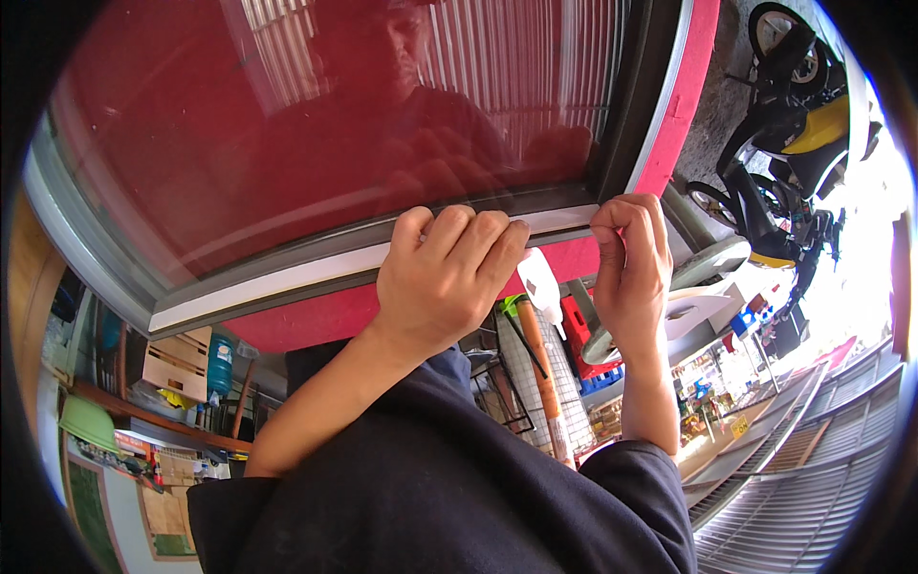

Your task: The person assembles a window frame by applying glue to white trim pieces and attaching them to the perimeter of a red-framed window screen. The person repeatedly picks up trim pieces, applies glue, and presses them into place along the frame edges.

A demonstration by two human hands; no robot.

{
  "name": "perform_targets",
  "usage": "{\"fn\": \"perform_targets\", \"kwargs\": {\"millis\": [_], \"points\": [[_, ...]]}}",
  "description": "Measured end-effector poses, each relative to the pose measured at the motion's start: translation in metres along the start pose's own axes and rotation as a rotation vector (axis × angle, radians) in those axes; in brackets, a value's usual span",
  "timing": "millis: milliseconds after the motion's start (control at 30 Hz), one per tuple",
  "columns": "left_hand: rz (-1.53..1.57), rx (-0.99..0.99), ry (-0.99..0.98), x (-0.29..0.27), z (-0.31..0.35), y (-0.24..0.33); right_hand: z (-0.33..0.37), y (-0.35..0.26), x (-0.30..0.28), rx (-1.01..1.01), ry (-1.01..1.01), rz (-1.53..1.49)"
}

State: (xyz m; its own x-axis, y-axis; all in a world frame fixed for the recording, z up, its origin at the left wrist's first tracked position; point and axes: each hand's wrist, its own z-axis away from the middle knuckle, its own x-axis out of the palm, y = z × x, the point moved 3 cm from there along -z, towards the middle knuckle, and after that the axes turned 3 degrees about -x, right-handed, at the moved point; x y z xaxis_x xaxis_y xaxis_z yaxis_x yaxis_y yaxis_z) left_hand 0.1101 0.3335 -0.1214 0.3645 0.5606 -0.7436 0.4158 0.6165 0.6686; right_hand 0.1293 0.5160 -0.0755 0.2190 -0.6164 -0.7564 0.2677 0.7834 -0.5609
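A framed glass panel [287, 182] is carried flat by a red table [681, 91], its near rail [273, 287] lying along the table's near edge. The left hand [445, 273] is curled over the middle of that rail, knuckles up; its thumb is hidden, so whether anything is pinched beneath cannot be told. The right hand [634, 263] is nearly closed at the near right corner, fingers bent toward the thumb; whether the frame or something small is gripped there cannot be told.

For good handling, pressure is best spread along the metal rail and off the pane, with both hands worked level so that the frame is not twisted.

A white bottle-like item [540, 282] is seen between the hands, beside the near edge; it could be knocked. The right wrist is crowded by a grey curved bar [712, 260], and the pane is partly masked by reflections. Beyond the table's right edge a yellow-and-black motorcycle [820, 126] is parked; past the near left corner, a wooden crate [177, 364] and a blue water jug [220, 368] are seen.
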Motion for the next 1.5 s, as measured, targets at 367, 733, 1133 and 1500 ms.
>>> {"fn": "perform_targets", "kwargs": {"millis": [367,733,1133,1500], "points": [[0.031,0.030,-0.049,-0.003,-0.001,-0.001,0.059,0.083,-0.033,0.459,0.409,-0.020],[0.048,0.162,-0.177,0.021,-0.032,0.024,0.041,0.039,-0.025,0.034,0.231,0.134],[0.168,0.136,-0.069,0.021,-0.029,0.019,0.026,0.035,-0.003,-0.155,0.122,0.070],[0.178,0.243,-0.023,0.020,-0.024,0.018,0.029,0.039,-0.001,-0.096,0.181,-0.017]]}}
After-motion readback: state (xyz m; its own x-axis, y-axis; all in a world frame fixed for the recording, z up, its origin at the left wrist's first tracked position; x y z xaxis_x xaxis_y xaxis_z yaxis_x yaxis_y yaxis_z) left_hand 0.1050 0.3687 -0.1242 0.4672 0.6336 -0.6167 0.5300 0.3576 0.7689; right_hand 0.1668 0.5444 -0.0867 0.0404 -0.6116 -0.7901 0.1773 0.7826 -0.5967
